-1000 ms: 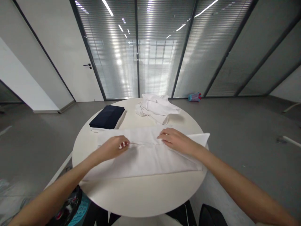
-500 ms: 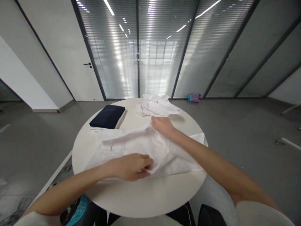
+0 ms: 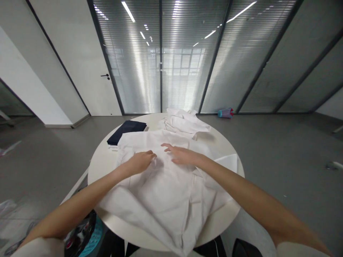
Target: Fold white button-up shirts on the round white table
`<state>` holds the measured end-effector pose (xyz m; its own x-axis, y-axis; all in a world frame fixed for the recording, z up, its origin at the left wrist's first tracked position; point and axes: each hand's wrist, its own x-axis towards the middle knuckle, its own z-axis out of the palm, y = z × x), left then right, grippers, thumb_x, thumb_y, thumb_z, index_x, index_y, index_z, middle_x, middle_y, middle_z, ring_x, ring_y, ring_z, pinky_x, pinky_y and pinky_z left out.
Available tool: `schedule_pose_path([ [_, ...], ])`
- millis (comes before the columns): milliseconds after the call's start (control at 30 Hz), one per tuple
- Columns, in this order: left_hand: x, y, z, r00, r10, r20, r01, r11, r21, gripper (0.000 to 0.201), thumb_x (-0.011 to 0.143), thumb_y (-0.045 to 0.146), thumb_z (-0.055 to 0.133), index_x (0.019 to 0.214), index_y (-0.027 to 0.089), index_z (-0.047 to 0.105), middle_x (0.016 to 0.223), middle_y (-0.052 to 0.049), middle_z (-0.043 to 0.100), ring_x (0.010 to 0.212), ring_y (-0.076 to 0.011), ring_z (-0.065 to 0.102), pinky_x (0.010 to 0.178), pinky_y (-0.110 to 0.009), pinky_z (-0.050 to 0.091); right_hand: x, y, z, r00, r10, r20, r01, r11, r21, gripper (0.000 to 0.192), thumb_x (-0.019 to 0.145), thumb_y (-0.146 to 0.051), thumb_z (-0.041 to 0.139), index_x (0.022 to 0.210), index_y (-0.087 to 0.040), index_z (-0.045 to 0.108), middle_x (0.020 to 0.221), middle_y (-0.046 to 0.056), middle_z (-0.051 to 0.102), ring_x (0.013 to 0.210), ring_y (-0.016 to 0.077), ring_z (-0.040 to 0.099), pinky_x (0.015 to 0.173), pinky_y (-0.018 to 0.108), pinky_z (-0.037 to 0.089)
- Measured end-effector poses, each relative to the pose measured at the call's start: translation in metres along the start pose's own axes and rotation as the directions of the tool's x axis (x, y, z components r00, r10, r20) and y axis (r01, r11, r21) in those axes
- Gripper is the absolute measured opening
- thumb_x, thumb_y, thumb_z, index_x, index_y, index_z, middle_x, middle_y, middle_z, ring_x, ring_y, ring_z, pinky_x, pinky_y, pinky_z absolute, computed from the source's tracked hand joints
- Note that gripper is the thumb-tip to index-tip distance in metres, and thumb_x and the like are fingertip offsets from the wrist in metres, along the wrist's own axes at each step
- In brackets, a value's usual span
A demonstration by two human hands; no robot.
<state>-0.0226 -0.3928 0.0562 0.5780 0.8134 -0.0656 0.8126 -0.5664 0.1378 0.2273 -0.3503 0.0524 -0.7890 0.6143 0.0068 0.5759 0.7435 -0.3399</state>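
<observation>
A wide white garment [image 3: 166, 189] lies spread over the round table, its lower part drooping past the near edge. Seams and folds run along it; its exact kind is unclear. My left hand [image 3: 142, 162] rests on its upper left part, fingers curled down and closed on the cloth. To the right of it, my right hand [image 3: 183, 156] lies over the garment with fingers spread, holding nothing. Beyond them a second, crumpled white cloth [image 3: 184, 121] is heaped at the far side of the table.
A folded dark navy cloth [image 3: 127, 130] lies on light cloth at the table's far left. The white round table [image 3: 99, 167] shows its rim. Below left stands a blue basket [image 3: 92, 237] with things in it. A blue and pink basket [image 3: 225, 113] lies on the floor by the glass wall.
The garment has been opened out, now reaching farther across the table and over its near edge. My left hand has moved away from me; my right hand has let go and spread its fingers.
</observation>
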Motion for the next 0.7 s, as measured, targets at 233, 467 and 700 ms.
schedule_pose_path([
  [233,0.021,-0.045,0.015,0.991,0.116,0.06,-0.114,0.993,-0.037,0.063,0.076,0.024,0.07,0.137,0.026,0.056,0.147,-0.012,0.052,0.133,-0.0302,0.05,0.105,-0.045,0.042,0.005,-0.001,0.032,0.997,-0.036,-0.065,0.013,0.945,-0.326,0.031,0.093,-0.013,0.05,0.12,-0.016,0.065,0.109,0.012,0.068,0.103,0.0247,0.057,0.094,0.039,0.042],
  [467,0.028,-0.058,0.034,0.968,0.196,-0.159,-0.208,0.976,-0.064,0.019,0.093,0.024,0.054,0.098,0.021,0.072,0.115,-0.008,0.068,0.106,-0.0195,0.063,0.093,-0.03,0.046,-0.057,-0.004,-0.015,0.853,-0.022,-0.522,-0.015,0.998,-0.066,0.011,0.094,-0.019,0.051,0.095,-0.02,0.062,0.093,0.007,0.066,0.094,0.0222,0.057,0.087,0.038,0.044],
  [700,0.034,-0.038,0.017,0.986,0.105,-0.133,-0.11,0.994,-0.029,0.023,0.095,0.029,0.048,0.101,0.018,0.067,0.103,-0.009,0.068,0.093,-0.0214,0.066,0.084,-0.031,0.047,-0.162,0.024,-0.053,0.341,0.407,-0.848,0.167,0.861,0.48,0.018,0.091,-0.041,0.06,0.096,-0.031,0.047,0.097,0.003,0.069,0.086,0.0191,0.067,0.071,0.031,0.051],
])
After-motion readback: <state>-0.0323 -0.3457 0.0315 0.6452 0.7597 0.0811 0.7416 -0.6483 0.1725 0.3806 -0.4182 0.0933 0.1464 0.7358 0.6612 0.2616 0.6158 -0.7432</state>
